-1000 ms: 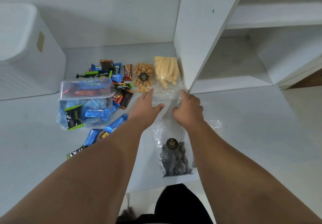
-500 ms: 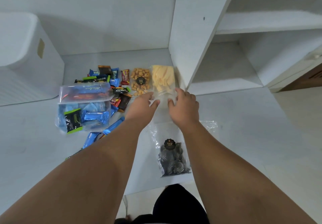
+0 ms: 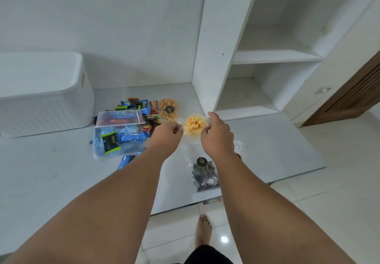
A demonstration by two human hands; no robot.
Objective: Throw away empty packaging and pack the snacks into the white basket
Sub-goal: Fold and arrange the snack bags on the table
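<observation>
Left hand (image 3: 167, 133) and right hand (image 3: 217, 135) hold a clear bag of yellow snacks (image 3: 194, 125) at frame centre.
Fingers (image 3: 178, 127) pinch its two sides; the white basket (image 3: 47, 99) sits upper left, nearer the left hand.

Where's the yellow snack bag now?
Head view, centre: yellow snack bag pinched between left hand and right hand, right of the orange snack bag, by the white shelf divider.

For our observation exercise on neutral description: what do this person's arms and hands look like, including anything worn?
The left forearm and right forearm are bare, with no sleeves in view. The left hand and right hand wear no gloves; no watch, bracelet or ring shows on either wrist or hand.
</observation>
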